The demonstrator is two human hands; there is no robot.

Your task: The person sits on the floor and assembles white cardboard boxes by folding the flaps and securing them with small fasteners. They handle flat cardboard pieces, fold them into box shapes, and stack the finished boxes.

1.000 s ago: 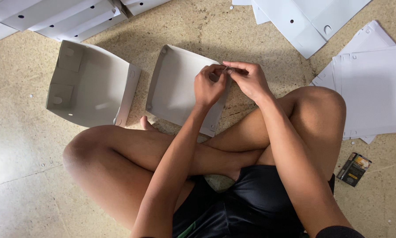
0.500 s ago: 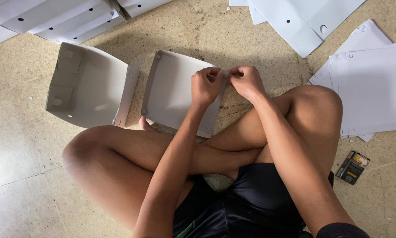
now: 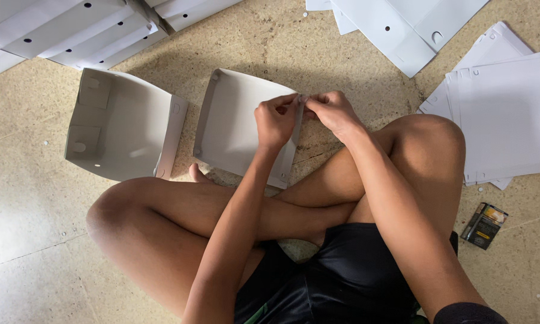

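Folding up the corner of a white cardboard tray (image 3: 237, 129) on the floor

We've got the left hand (image 3: 276, 123) and right hand (image 3: 333, 111) both pinched on the tray's near right corner flap – fingertips closed on the card edge. Looks like the tab-tucking step; next move probably needs a firm push into the slot. A finished tray (image 3: 123, 129) sits just to its left.

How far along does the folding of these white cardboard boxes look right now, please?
One folded box already stands on the floor at the left. Both the left hand and right hand pinch the far right corner of a second box. Flat sheets at the right and flat stacks at the top lie unfolded.
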